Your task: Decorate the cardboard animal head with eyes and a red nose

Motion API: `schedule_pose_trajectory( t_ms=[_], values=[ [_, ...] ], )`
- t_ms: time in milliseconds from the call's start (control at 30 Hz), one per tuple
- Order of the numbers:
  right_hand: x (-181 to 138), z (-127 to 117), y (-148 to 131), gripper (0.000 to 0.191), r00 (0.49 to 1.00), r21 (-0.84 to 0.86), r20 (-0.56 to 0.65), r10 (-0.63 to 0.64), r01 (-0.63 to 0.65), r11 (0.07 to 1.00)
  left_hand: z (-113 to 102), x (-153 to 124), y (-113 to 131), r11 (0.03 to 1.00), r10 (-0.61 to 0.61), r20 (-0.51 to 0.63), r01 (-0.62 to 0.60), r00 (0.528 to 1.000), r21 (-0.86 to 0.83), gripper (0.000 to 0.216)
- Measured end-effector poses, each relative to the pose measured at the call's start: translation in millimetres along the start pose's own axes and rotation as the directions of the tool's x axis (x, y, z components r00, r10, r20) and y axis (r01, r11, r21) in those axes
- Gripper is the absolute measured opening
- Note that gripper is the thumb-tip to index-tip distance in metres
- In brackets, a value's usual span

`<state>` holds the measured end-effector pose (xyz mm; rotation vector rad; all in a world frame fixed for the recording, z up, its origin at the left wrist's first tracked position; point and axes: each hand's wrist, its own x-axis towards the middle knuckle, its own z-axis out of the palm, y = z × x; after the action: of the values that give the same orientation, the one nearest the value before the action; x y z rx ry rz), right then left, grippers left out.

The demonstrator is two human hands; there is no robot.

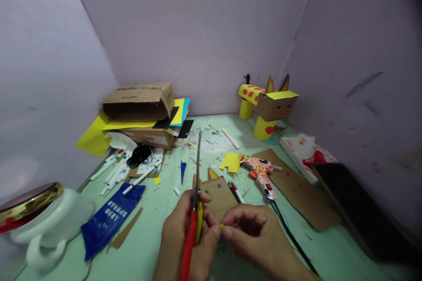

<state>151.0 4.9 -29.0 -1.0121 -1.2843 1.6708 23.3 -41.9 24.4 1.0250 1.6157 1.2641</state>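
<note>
My left hand (194,237) is closed around scissors (191,232) with red and yellow handles, their blades pointing away from me. Its thumb and index finger meet my right fingertips at a tiny yellow piece (222,227), probably paper. My right hand (259,232) pinches that piece between thumb and index finger. Just beyond both hands lies a small cardboard box face (219,195) with two dark eyes and pointed ears (212,174), partly hidden by my fingers. Red and black markers (238,193) lie against its right side.
A hot glue gun (260,171) with a black cord, a cut yellow paper (231,162) and a cardboard sheet (300,189) lie to the right. A cardboard animal (275,105) stands behind. Boxes (138,103), markers (115,175), a blue packet (112,217) and a white pot (56,215) occupy the left.
</note>
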Motion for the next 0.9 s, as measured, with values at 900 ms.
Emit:
schedule_pose_trajectory(
  t_ms=[900],
  values=[
    [12.5,-30.0,-12.3,0.017,0.954,0.066,-0.131,-0.271,0.281,0.957,-29.1,34.1,-57.4,0.371,0.326,0.483,-0.58,0.813,0.725,0.054]
  ],
)
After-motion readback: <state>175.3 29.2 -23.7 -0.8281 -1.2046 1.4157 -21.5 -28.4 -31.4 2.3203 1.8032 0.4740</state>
